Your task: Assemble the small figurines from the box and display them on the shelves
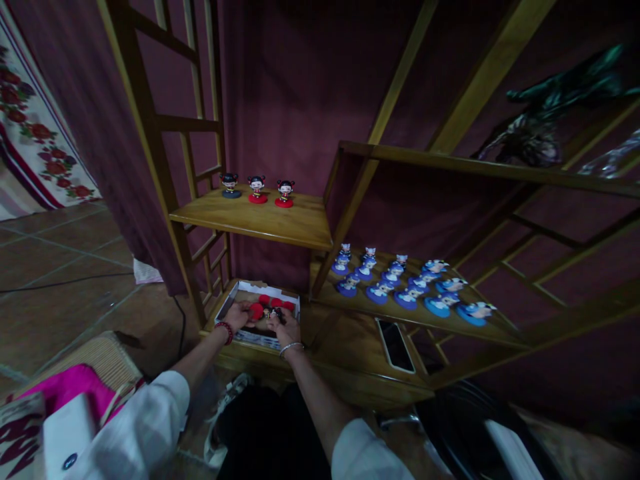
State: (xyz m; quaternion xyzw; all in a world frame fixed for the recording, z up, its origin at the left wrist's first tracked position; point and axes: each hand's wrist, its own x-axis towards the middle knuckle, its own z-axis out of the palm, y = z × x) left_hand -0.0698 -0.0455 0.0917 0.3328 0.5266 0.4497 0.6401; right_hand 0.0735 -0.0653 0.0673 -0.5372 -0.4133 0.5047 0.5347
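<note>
Facing the right hand (286, 329) gripping a figurine (269, 313), left hand (239, 315) holds a red disc (257, 311).

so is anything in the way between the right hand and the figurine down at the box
Nothing visible is: the right hand is right at the dark-haired figurine, over the open box. The left hand is at the red disc beside it, not in between.

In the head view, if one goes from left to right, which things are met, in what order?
Flowered cloth → left hand → right hand → phone with a white edge → dark green ornament on the upper shelf.
</note>
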